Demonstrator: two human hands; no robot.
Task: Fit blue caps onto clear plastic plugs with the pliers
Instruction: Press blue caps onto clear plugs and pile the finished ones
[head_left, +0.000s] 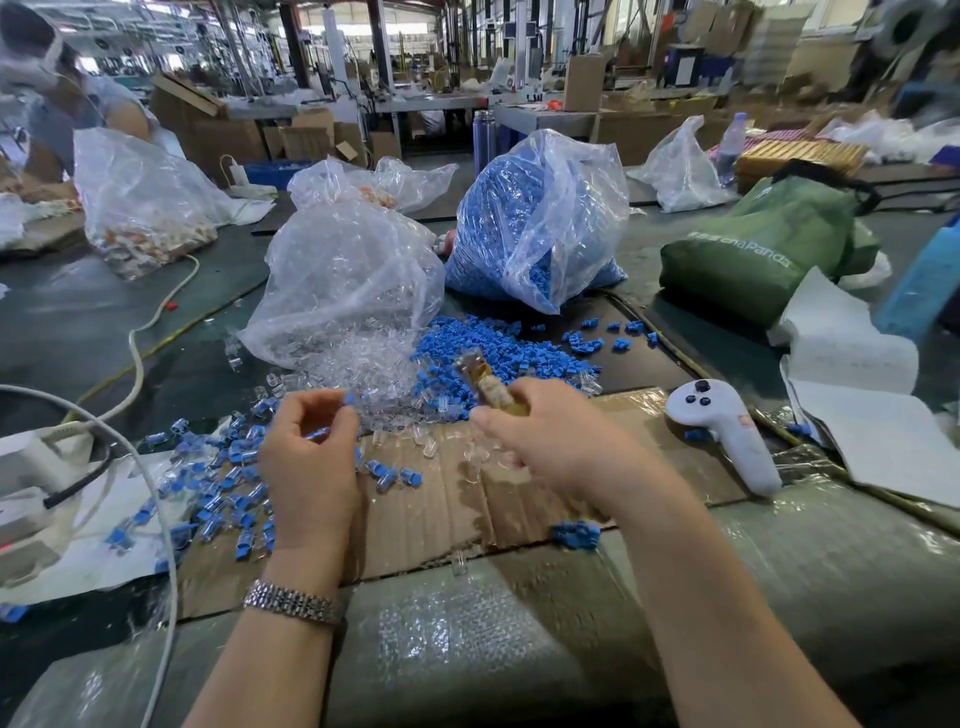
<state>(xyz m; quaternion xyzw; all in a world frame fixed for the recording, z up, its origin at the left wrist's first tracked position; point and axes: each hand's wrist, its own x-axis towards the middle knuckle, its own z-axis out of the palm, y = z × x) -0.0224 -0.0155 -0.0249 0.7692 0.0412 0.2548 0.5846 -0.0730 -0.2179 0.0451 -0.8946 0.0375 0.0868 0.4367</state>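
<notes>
My left hand (311, 457) pinches a blue cap (349, 399) at its fingertips and keeps a capped plug (317, 434) in its curled palm. My right hand (540, 441) grips the pliers (488, 384), whose tape-wrapped handles and metal nose stick up and away from me. Loose blue caps (498, 348) lie heaped just beyond both hands, beside a spill of clear plugs (363, 358). Capped plugs (223, 483) are scattered on the cardboard (441, 499) left of my left hand.
A clear bag of plugs (348, 280) and a bag of blue caps (535, 218) stand behind the piles. A white controller (727, 431) lies at right, a green bag (763, 244) and paper sheets (857, 395) beyond it. White cables (140, 364) cross the left side. A person works at far left.
</notes>
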